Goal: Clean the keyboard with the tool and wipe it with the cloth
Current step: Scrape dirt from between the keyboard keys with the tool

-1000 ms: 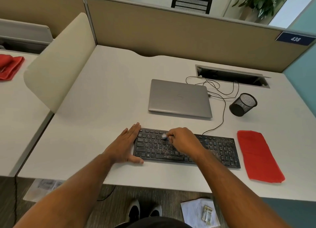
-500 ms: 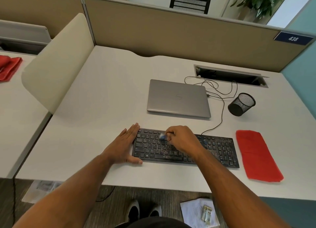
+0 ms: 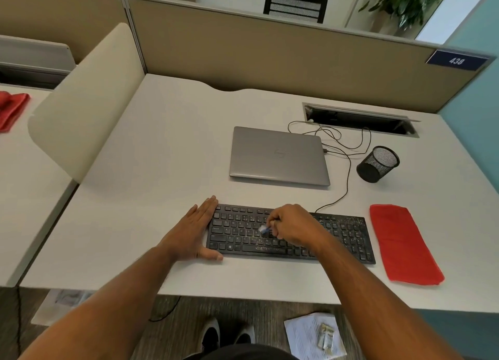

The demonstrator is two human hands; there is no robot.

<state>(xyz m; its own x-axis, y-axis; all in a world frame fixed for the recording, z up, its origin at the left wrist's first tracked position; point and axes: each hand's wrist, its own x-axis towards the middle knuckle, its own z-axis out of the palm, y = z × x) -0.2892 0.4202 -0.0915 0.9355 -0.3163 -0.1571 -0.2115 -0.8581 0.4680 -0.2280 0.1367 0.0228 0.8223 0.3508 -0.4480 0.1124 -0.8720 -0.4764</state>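
At a white cubicle desk [image 3: 162,157], a person works over a black keyboard [image 3: 343,232] lying near the front edge, its keys flecked with pale crumbs, thickest along the space bar and toward the right end. The left hand [image 3: 193,231] lies flat on the desk, fingers straight and together against the keyboard's left end, thumb along its front corner. The right hand [image 3: 293,226] is curled over the middle keys, fingers pinching a small cleaning tool [image 3: 264,229] whose pale blue-and-white tip touches the keys; its finer detail is blurred. A red cloth [image 3: 402,244] lies flat on the desk just beside the keyboard's right end, untouched. Behind the keyboard sits a closed grey laptop [image 3: 278,155], with a black mesh pen cup [image 3: 378,163] to its right and thin black cables [image 3: 345,143] looping toward a cable slot [image 3: 359,119] in the desktop. A beige partition [image 3: 270,57] backs the desk and carries a blue plate reading 438 [image 3: 456,60]. Papers [image 3: 314,335] lie on the floor below.
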